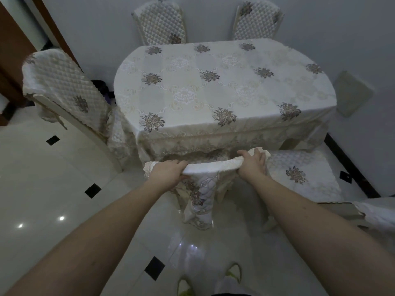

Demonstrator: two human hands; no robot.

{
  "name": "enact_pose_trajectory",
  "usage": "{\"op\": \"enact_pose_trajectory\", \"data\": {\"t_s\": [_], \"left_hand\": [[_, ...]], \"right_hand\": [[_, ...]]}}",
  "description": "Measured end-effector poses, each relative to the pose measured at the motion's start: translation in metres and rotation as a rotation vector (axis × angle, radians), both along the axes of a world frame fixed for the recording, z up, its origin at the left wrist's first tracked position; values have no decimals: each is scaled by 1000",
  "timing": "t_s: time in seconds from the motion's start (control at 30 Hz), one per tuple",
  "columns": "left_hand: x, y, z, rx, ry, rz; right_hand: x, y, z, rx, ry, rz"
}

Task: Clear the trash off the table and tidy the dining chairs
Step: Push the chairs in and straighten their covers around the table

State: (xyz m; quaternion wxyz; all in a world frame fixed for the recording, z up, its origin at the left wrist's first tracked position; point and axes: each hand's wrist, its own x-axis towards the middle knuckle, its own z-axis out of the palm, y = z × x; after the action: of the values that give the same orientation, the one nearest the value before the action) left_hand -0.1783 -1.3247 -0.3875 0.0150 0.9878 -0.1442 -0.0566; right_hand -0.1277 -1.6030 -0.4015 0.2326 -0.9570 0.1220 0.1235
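The dining table [224, 86] wears a cream floral cloth with nothing lying on it. Right in front of me a dining chair [210, 167] with a quilted cover is tucked partly under the table's near edge. My left hand [168, 170] grips the left end of its top rail, and my right hand [252, 162] grips the right end. Both have fingers curled over the rail. The chair's seat is hidden under the tablecloth.
A covered chair [64, 86] stands at the table's left, two more chairs [162, 22] [256, 20] at the far side by the wall. Another chair's quilted seat [303, 174] lies to my right. White tiled floor [53, 189] spreads to the left.
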Motion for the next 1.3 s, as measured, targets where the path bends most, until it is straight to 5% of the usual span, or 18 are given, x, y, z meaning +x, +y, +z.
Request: {"op": "enact_pose_trajectory", "data": {"t_s": [0.23,0.6,0.83,1.3], "left_hand": [[1,7,7,13,23,-41],[9,-23,46,-39,167,-81],[-16,-124,90,-92,-47,-260],[-73,-380,106,-152,-121,-472]], "right_hand": [[-10,-10,18,-50,43,149],[-90,-56,33,109,-168,40],[-125,-108,60,68,-288,17],[-263,-341,101,80,-391,-323]]}}
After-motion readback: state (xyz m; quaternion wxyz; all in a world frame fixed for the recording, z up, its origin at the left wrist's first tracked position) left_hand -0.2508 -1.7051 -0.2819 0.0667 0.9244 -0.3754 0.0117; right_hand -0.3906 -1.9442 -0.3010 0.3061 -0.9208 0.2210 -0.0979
